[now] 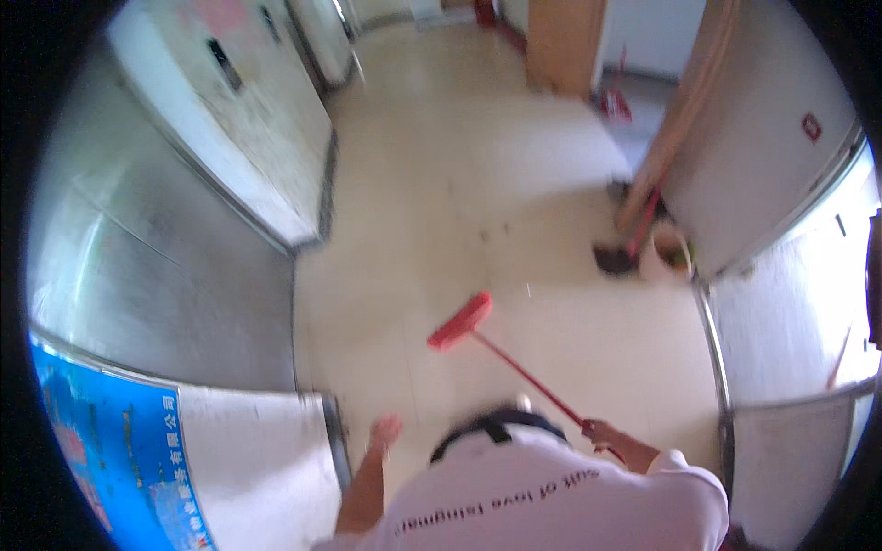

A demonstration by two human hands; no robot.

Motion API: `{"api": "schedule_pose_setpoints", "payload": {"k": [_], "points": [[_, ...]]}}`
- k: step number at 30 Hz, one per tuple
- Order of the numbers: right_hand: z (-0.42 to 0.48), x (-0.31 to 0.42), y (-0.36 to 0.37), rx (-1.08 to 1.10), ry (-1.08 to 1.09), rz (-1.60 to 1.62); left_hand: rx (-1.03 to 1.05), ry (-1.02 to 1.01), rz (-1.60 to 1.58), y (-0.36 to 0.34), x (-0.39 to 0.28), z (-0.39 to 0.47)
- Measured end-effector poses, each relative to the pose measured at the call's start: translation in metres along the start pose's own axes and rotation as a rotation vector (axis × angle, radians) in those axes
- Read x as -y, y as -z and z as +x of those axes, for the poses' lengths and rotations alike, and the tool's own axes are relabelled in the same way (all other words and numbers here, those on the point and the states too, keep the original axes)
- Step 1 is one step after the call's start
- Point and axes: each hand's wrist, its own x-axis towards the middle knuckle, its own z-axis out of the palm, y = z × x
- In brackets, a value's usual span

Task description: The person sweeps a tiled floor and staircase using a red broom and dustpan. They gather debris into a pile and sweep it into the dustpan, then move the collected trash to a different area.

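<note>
My right hand [601,435] is closed around the red handle [527,375] of a broom. Its red head [460,322] is on or just over the pale tiled floor [386,275], ahead of my body. Out to the left, my left hand [387,430] hangs apart from the broom, with nothing visible in it. Blur hides how its fingers are set. A short white streak [529,290] shows on the floor beyond the broom head, and small dark spots [484,235] lie farther ahead.
Metal elevator-like doors [186,262] and a blue board with writing [117,427] line the left. On the right, a dark-headed tool [615,258] stands beside a pale bucket [674,251] by a wooden door frame [679,117]. A red dustpan-like object [615,105] lies past the doorway.
</note>
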Motion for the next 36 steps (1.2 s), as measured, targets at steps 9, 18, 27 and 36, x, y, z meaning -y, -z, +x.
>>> {"api": "schedule_pose_setpoints", "payload": {"k": [9, 18, 27, 36], "points": [[0.031, -0.096, -0.054, -0.182, -0.013, -0.092, 0.379, 0.504, -0.610, 0.032, -0.142, -0.026], [0.189, 0.091, 0.008, -0.186, 0.065, 0.003, 0.605, 0.498, -0.486, 0.034, -0.177, -0.043], [-0.024, -0.166, -0.002, -0.287, -0.074, 0.045, 0.515, 0.397, -0.430, 0.043, -0.222, 0.002], [0.039, -0.185, -0.004, -0.262, -0.230, 0.051, 0.463, 0.491, -0.455, 0.038, -0.225, 0.008]]}}
